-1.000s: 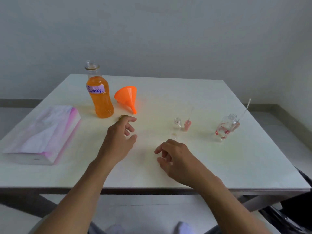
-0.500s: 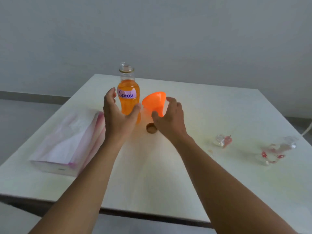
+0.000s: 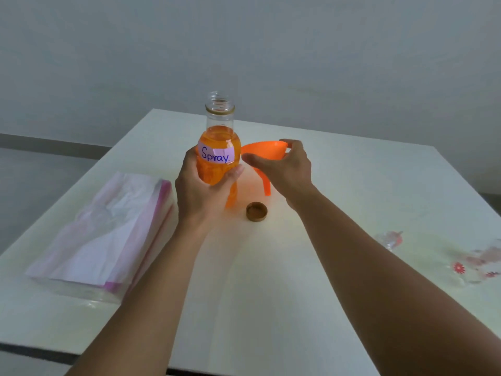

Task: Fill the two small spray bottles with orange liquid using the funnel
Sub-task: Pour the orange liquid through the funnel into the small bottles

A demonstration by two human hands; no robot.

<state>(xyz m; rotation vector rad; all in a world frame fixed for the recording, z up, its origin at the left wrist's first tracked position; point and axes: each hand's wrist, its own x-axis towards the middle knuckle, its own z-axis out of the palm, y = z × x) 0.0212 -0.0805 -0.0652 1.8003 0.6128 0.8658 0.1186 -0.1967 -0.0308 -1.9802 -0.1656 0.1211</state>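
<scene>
My left hand (image 3: pixel 202 185) grips an uncapped clear bottle of orange liquid (image 3: pixel 220 147) labelled "Spray" and holds it upright above the table. My right hand (image 3: pixel 284 169) holds the orange funnel (image 3: pixel 267 156) by its rim, spout pointing down, just right of the bottle. The bottle's brown cap (image 3: pixel 256 211) lies on the table below the funnel. At the right, blurred, are a small clear spray bottle with a pink part (image 3: pixel 389 238) and a second one with red flowers (image 3: pixel 477 268) at the frame edge.
A flat clear bag with pink edges (image 3: pixel 105 234) lies on the left of the white table (image 3: pixel 271 294). A grey wall stands behind the table's far edge.
Both hands went from resting near the table's front to the back: the left closed on the orange bottle and lifted it, the right picked up the funnel. The view shifted left.
</scene>
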